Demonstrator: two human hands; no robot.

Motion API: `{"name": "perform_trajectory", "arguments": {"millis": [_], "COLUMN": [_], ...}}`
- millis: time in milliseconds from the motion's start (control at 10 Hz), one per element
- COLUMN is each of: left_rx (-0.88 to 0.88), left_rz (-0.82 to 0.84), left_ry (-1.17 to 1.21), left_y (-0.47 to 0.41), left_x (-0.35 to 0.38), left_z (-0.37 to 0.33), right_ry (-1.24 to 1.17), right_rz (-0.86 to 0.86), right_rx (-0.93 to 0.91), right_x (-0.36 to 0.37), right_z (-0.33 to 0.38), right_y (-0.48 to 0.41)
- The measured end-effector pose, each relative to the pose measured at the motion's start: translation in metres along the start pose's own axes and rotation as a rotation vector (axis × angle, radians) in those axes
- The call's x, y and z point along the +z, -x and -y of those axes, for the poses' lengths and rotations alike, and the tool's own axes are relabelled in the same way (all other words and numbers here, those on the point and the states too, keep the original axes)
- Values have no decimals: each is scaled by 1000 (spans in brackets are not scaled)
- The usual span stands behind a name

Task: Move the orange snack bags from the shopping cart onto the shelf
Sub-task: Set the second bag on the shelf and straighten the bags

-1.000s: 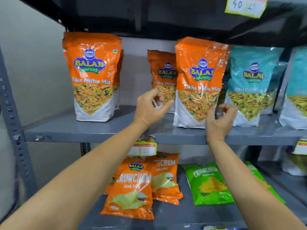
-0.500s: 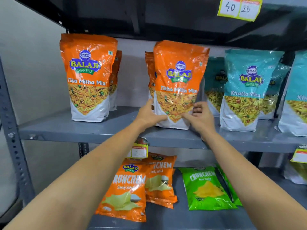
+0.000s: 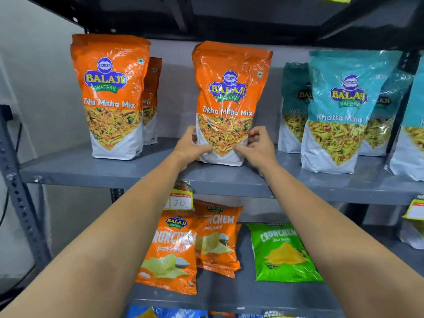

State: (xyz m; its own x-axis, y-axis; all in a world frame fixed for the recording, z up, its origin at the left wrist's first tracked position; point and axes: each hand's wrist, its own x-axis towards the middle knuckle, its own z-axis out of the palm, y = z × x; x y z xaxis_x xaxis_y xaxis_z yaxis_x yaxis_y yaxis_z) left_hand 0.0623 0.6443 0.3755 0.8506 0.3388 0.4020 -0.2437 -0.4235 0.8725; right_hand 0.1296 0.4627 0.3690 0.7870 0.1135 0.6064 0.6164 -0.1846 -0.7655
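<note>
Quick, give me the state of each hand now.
Left hand: closed on the middle orange Tikha Mitha Mix bag.
Right hand: closed on the same bag.

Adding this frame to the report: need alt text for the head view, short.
Both hands, left hand and right hand, grip the bottom of an upright orange bag standing on a grey shelf. More orange bags stand to its left and teal bags to its right; flat chip packets lie on the shelf below.
</note>
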Motion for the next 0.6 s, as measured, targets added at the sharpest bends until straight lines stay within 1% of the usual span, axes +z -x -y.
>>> {"name": "perform_trajectory", "arguments": {"millis": [200,300,400,500,600], "left_rx": [-25,-54,-54,34,265], "left_rz": [-17,-48,-95,-152,-274], "left_ry": [-12,-117,-218,-630,-1105], "left_y": [2,-2,5,25,48], "left_x": [4,8,9,5,-12], "left_z": [1,6,-2,-7,-32], "right_ry": [-4,22,56,304,643], "right_rz": [26,39,42,-7,-11], "right_rx": [-9,-27,-30,-167,-365], "right_x": [3,6,-1,-8,-22], "right_z": [-1,-8,2,15,36], "right_y": [3,1,4,20,43]}}
